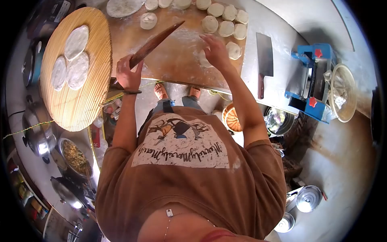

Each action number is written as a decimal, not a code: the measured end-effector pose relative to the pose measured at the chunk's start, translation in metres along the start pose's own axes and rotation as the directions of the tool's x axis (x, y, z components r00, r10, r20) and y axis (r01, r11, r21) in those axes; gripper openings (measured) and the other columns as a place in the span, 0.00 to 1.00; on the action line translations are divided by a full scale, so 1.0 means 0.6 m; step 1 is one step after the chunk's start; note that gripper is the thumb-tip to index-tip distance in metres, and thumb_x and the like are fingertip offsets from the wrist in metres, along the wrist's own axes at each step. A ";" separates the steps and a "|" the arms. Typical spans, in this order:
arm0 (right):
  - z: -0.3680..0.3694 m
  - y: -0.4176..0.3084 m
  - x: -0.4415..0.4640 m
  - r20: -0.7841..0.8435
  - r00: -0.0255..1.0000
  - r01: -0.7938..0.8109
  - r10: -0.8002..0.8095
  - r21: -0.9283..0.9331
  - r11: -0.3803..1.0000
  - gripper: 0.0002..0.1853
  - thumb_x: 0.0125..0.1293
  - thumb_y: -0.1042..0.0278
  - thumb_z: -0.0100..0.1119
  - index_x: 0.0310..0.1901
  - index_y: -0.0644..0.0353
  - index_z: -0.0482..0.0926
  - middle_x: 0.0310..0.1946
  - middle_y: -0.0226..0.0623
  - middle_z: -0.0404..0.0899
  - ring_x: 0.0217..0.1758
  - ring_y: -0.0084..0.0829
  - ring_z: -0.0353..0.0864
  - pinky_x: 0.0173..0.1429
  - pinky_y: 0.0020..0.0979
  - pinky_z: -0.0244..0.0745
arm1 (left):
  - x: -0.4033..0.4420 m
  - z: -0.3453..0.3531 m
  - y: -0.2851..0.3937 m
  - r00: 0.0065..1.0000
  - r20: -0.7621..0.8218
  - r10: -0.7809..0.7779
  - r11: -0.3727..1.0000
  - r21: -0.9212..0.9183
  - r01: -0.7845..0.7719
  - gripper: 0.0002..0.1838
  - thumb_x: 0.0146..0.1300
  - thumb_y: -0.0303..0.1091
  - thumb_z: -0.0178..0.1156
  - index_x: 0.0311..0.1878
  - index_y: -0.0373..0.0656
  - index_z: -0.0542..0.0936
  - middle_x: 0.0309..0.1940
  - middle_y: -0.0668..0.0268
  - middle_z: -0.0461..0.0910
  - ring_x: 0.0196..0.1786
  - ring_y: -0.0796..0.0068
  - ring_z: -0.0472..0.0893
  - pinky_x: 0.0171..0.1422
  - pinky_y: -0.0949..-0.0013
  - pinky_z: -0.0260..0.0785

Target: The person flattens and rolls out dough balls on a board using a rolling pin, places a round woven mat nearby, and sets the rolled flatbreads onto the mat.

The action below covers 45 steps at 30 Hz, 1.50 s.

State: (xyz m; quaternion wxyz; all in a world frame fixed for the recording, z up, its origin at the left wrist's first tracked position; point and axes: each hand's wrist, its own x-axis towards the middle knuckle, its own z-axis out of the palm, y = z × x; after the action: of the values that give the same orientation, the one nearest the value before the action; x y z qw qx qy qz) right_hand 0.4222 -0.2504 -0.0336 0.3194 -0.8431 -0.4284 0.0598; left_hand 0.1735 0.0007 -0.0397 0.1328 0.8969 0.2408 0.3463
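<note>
My left hand (129, 72) is wrapped round a dark wooden rolling pin (157, 44), whose tapered end points up and right over the floured wooden board (169, 64). My right hand (215, 50) is over the board's right part with its fingers apart, holding nothing. A pale dough round (204, 59) lies just left of my right wrist, partly hidden by the hand. Another dough piece (234, 51) sits to its right. Several thick dough rounds (225, 28) stand in rows behind. One floured piece (148, 21) and a large flat dough disc (124, 7) lie at the back left.
Left of the board, a round woven tray (98, 36) holds three flat dough discs (76, 42). A cleaver (265, 54) lies to the right, beside a blue machine (312, 80) and a basket (350, 92). Pots and a bowl of food (75, 157) stand at lower left.
</note>
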 end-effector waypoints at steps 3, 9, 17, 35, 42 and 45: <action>-0.039 -0.012 -0.035 0.262 0.959 0.002 0.104 -0.376 0.926 0.19 0.59 0.74 0.65 0.54 0.55 0.82 0.49 0.44 0.82 0.56 0.48 0.81 0.57 0.46 0.77 | -0.003 -0.012 0.009 1.000 -0.003 0.006 1.000 0.016 -0.006 0.22 0.53 0.37 0.78 0.50 0.43 0.83 0.44 0.60 0.84 0.47 0.56 0.83 0.53 0.56 0.76; -0.052 0.015 -0.045 0.303 0.935 -0.146 0.184 -0.145 0.979 0.20 0.58 0.72 0.68 0.53 0.57 0.78 0.51 0.45 0.80 0.58 0.49 0.79 0.59 0.46 0.76 | -0.026 -0.016 0.010 0.999 0.018 -0.046 0.999 -0.011 0.046 0.22 0.53 0.38 0.78 0.50 0.43 0.83 0.44 0.60 0.84 0.47 0.56 0.83 0.54 0.57 0.75; 0.032 -0.038 0.040 -0.047 0.976 0.202 -0.210 -0.137 0.970 0.21 0.61 0.62 0.68 0.55 0.56 0.79 0.59 0.44 0.80 0.61 0.45 0.80 0.61 0.45 0.75 | -0.031 -0.036 0.008 0.993 -0.007 -0.120 0.992 -0.028 0.119 0.21 0.54 0.39 0.77 0.48 0.43 0.83 0.43 0.60 0.84 0.47 0.55 0.82 0.53 0.56 0.75; 0.105 -0.029 -0.035 0.036 0.974 0.225 -0.223 -0.156 0.962 0.27 0.67 0.53 0.65 0.67 0.42 0.76 0.73 0.43 0.67 0.76 0.49 0.65 0.77 0.50 0.61 | -0.041 -0.037 0.013 0.992 0.029 -0.126 0.991 -0.039 0.127 0.21 0.54 0.37 0.77 0.49 0.42 0.83 0.44 0.60 0.83 0.48 0.56 0.83 0.54 0.56 0.75; 0.117 -0.050 -0.022 -0.173 0.985 -0.022 -0.020 -0.240 0.970 0.26 0.64 0.53 0.67 0.61 0.52 0.78 0.62 0.47 0.77 0.64 0.50 0.76 0.67 0.48 0.72 | -0.036 -0.043 0.021 0.987 0.028 -0.156 0.985 -0.072 0.157 0.21 0.52 0.36 0.78 0.49 0.42 0.84 0.44 0.59 0.84 0.48 0.56 0.83 0.54 0.57 0.76; 0.095 -0.086 -0.005 0.098 0.990 -0.088 0.106 -0.174 0.981 0.19 0.64 0.59 0.66 0.54 0.57 0.79 0.52 0.44 0.82 0.56 0.50 0.80 0.59 0.49 0.76 | -0.032 -0.049 0.025 0.993 0.011 -0.119 0.992 -0.044 0.119 0.21 0.53 0.36 0.78 0.49 0.42 0.84 0.43 0.59 0.84 0.47 0.56 0.83 0.54 0.57 0.76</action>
State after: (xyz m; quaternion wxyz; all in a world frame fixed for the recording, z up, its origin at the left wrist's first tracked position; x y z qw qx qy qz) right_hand 0.3637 -0.2025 -0.0485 0.2202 -0.8826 -0.4069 0.0838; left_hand 0.1462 -0.0200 -0.0227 0.1744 0.8792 0.2856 0.3393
